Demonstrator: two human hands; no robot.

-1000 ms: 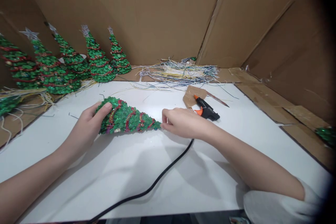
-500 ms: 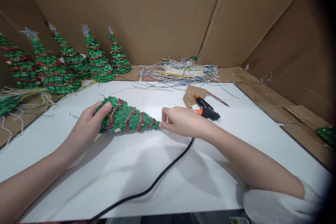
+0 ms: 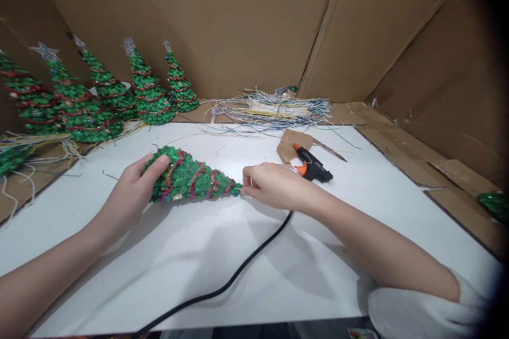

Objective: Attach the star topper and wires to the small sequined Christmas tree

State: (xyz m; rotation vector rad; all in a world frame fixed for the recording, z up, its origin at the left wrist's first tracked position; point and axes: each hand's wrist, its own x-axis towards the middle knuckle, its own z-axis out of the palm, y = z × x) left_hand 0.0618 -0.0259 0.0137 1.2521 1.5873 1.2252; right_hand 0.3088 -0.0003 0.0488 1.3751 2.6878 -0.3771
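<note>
A small green tree [image 3: 194, 177] with red garlands lies on its side above the white board, its tip pointing right. My left hand [image 3: 137, 185] is wrapped round its wide base, thumb on top. At the narrow tip, my right hand [image 3: 264, 185] has its thumb and fingers pinched together; what sits between the fingertips is too small to name. Beyond my right wrist, a black and orange glue gun [image 3: 314, 166] lies beside a piece of brown cardboard [image 3: 294, 144].
Several decorated trees [image 3: 149, 87] stand at the back left. Bundled wires [image 3: 278, 108] lie along the back edge, with a pointed metal blade [image 3: 330, 149] in front. A black cable [image 3: 238, 273] crosses the white board [image 3: 191, 254]. Cardboard walls [image 3: 238, 21] rise behind.
My right hand has shifted very slightly at the tree's tip. My left hand and the tree look almost unmoved.
</note>
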